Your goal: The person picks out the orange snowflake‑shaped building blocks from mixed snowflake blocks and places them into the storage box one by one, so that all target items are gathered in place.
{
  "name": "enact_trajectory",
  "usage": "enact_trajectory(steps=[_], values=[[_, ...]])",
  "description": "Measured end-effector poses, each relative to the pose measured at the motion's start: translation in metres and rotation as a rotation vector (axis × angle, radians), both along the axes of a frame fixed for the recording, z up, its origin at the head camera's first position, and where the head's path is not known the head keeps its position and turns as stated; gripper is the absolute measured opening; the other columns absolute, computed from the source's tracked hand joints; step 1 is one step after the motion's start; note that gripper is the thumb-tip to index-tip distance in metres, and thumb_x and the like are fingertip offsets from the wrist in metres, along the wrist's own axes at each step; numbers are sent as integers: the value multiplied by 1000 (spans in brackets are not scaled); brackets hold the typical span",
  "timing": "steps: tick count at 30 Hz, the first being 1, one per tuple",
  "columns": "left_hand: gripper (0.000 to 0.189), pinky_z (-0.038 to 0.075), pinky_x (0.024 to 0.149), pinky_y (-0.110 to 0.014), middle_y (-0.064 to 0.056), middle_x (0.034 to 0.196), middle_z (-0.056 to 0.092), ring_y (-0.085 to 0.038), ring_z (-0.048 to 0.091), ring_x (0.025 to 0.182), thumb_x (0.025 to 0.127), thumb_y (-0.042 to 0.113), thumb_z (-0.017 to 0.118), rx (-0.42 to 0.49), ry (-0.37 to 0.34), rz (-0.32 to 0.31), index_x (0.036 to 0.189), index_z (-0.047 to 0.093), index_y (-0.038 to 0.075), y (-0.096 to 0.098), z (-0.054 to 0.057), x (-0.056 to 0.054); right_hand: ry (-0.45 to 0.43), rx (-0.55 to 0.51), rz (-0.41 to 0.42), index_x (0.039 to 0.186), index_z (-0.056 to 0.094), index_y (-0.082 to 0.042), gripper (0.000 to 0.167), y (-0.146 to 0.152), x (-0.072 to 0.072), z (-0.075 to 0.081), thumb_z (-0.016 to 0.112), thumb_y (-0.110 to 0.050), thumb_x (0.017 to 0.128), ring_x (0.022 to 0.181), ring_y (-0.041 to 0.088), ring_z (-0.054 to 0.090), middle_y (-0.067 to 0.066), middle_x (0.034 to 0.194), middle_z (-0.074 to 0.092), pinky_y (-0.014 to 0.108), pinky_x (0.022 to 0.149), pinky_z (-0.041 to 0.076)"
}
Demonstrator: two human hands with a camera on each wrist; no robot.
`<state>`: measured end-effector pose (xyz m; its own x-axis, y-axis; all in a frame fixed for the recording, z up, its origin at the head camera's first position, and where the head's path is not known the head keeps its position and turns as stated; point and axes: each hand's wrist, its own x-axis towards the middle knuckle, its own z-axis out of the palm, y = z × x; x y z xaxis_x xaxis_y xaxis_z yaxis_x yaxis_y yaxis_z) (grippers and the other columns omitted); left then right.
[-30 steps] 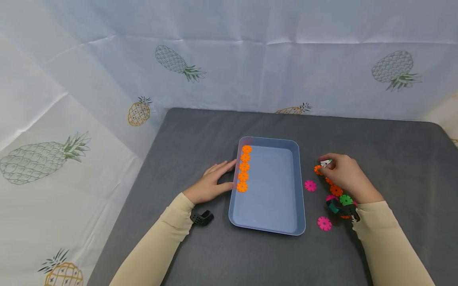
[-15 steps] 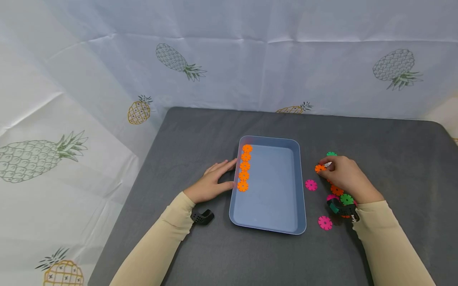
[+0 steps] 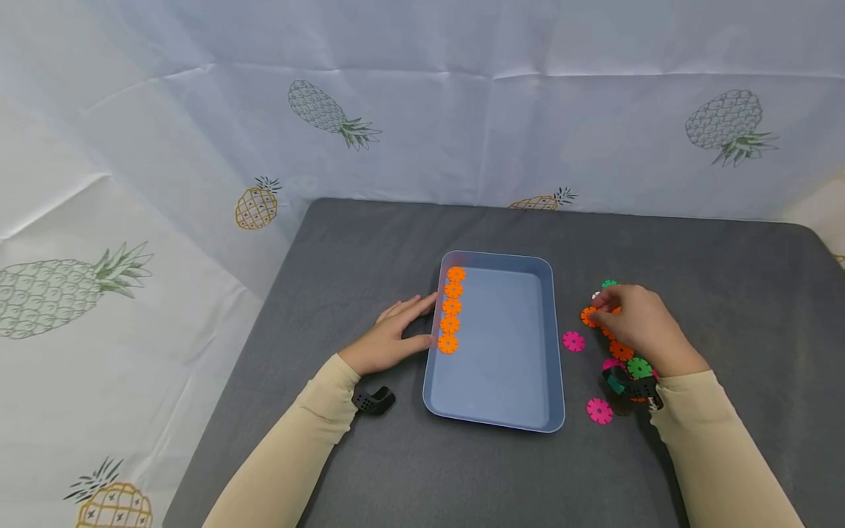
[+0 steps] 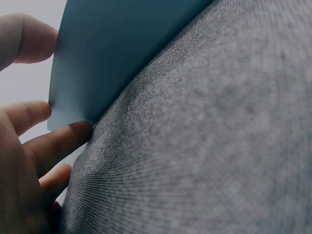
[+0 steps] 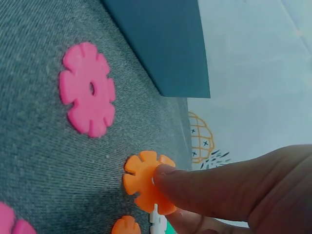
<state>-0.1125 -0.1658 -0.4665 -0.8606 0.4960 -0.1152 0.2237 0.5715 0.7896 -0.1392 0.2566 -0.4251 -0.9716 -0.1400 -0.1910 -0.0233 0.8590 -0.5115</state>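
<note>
My right hand (image 3: 640, 326) pinches an orange flower-shaped plastic disc (image 5: 141, 181) between thumb and fingers, close over the table to the right of the tray. Under and around that hand lie more notched discs: a pink one (image 5: 87, 90), a green one (image 3: 639, 367), a white one (image 5: 157, 222) and several orange ones. My left hand (image 3: 388, 339) rests with extended fingers against the left wall of the blue tray (image 3: 495, 425). In the left wrist view its fingertips touch the tray's outer side. Inside the tray, a column of orange discs (image 3: 452, 307) runs along the left wall.
A grey cloth covers the table (image 3: 370, 242). Behind it hangs a white curtain (image 3: 462, 132) printed with pineapples. Another pink disc (image 3: 599, 411) lies near the tray's lower right corner. Each wrist wears a black strap (image 3: 374, 401).
My right hand has drawn the orange disc slightly away from the white and green discs, which now show beyond the fingers. My left hand and the tray stay in place.
</note>
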Motion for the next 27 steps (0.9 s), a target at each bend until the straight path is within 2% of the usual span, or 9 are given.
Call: enact_trajectory(steps=[4, 11, 13, 19, 24, 27], values=[[76, 3, 130, -55, -4, 165, 44, -29, 13, 162, 102, 37, 63, 6, 4, -6, 169, 27, 26, 0, 0, -1, -3, -24, 4, 112, 71, 4, 25, 0, 1, 3, 67, -17, 100, 82, 25, 60, 17, 102, 71, 32, 64, 49], [77, 3, 130, -54, -3, 167, 42, -28, 14, 162, 103, 37, 63, -2, -7, -8, 169, 26, 26, 0, 4, 0, -42, -40, 21, 125, 71, 5, 32, -3, 3, 9, 59, -16, 104, 69, 23, 53, 32, 124, 67, 34, 56, 44], [77, 3, 130, -55, -3, 167, 41, -28, 13, 162, 103, 36, 64, -5, -12, -6, 169, 26, 26, 0, 4, 1, -44, -48, 27, 126, 71, 4, 33, -4, 3, 12, 59, -18, 105, 73, 23, 56, 32, 126, 66, 34, 57, 45], [77, 2, 130, -54, -4, 166, 43, -28, 13, 163, 103, 37, 64, -5, -17, -1, 169, 27, 26, 0, 5, 0, -16, -95, 35, 121, 73, 0, 28, -10, 6, 21, 65, -21, 104, 81, 25, 65, 22, 113, 73, 34, 61, 51], [77, 2, 130, -54, -4, 166, 43, -27, 13, 163, 102, 37, 63, -1, -18, -1, 169, 27, 26, 0, 6, -1, 6, -117, 29, 117, 74, -2, 24, -18, 11, 32, 67, -19, 102, 73, 23, 62, 16, 103, 75, 34, 55, 49], [77, 2, 130, -55, -4, 166, 43, -28, 13, 163, 102, 37, 63, -1, -17, -5, 169, 26, 26, 0, 8, 0, 17, -122, 26, 116, 74, -3, 23, -22, 13, 39, 68, -20, 101, 73, 22, 60, 12, 101, 75, 33, 55, 49]])
